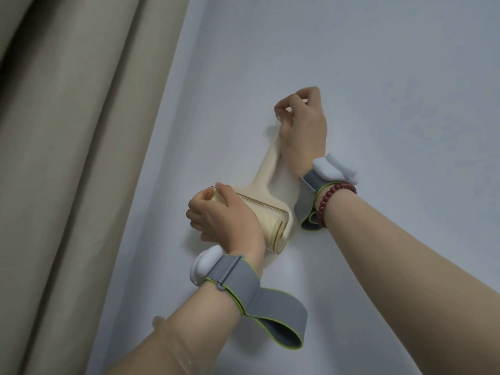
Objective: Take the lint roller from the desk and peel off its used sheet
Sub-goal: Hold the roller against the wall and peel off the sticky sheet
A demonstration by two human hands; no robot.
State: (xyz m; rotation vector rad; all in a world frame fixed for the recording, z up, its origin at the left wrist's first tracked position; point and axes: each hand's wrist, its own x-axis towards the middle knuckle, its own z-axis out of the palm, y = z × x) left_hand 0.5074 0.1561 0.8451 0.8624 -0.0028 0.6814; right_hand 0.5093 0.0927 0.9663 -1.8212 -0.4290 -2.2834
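The lint roller (266, 209) is lying on the white desk (378, 77), and both hands are closing on it. The left hand (224, 217) is curling over the far end of the clear cover (273, 226) that is enclosing the roll, its fingers (200, 204) wrapping that end and the thumb pressing along the top edge. The right hand (303, 125) is pinching the tip of the cream handle (267, 163), fingertips bunched around it, though how firmly it is gripping cannot be told since the tip is blurring under the fingers. The roller appears to be resting on the desk rather than lifted; its exact contact is hidden by the hands.

Outward from there, each wrist is wearing a grey strap with a white pod (335, 167), the right one also carrying a red bead bracelet (334, 201). A beige curtain (67, 158) is hanging along the left side.

By my reading, the taking step is under way and no sheet is showing yet. The next move is probably calling for lifting the roller clear, slipping the cover off, then finding the edge of the used sheet.
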